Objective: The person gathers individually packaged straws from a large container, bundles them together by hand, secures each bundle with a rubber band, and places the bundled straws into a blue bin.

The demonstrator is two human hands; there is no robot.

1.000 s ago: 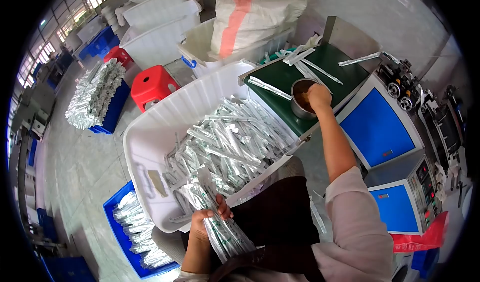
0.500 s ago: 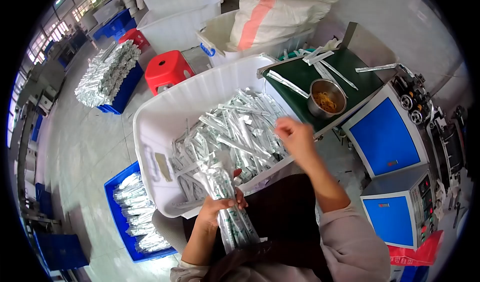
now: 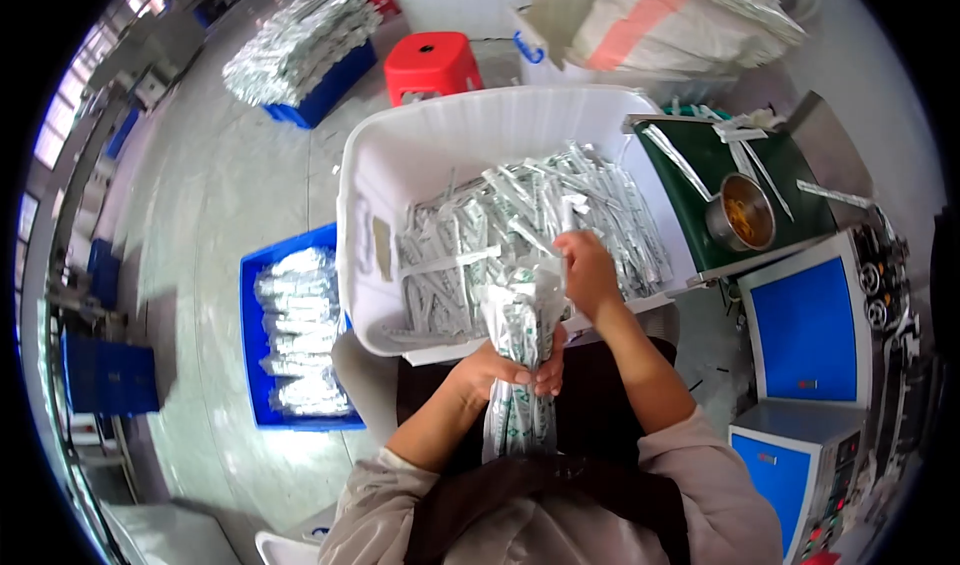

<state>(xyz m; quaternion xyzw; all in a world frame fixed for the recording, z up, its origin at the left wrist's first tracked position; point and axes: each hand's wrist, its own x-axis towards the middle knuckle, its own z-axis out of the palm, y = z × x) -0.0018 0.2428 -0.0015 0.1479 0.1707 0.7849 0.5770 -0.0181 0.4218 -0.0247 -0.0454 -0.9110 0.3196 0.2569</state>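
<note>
My left hand point(image 3: 505, 367) is wrapped round the middle of a bundle of slim silver foil packets point(image 3: 520, 315) with green print, which stands upright in a clear plastic bag over my lap. Close beside the bag's upper end, my right hand point(image 3: 588, 270) has its fingers curled in a pinch. Whatever lies between those fingertips is too small to make out. Beyond both hands, a large white tub point(image 3: 440, 125) holds a heap of loose foil packets point(image 3: 540, 200).
A blue crate point(image 3: 250, 365) with bagged bundles sits on the floor to the left. On the right, a green-topped surface point(image 3: 690, 200) carries a metal cup point(image 3: 740, 212) of yellowish bands and several packets. A red stool point(image 3: 432, 63) stands behind the tub, and a blue-panelled machine point(image 3: 812, 330) at right.
My right hand has come in from the right to the top of the bagged bundle. The bundle in my left hand stands more upright. My view has turned, shifting the surroundings.
</note>
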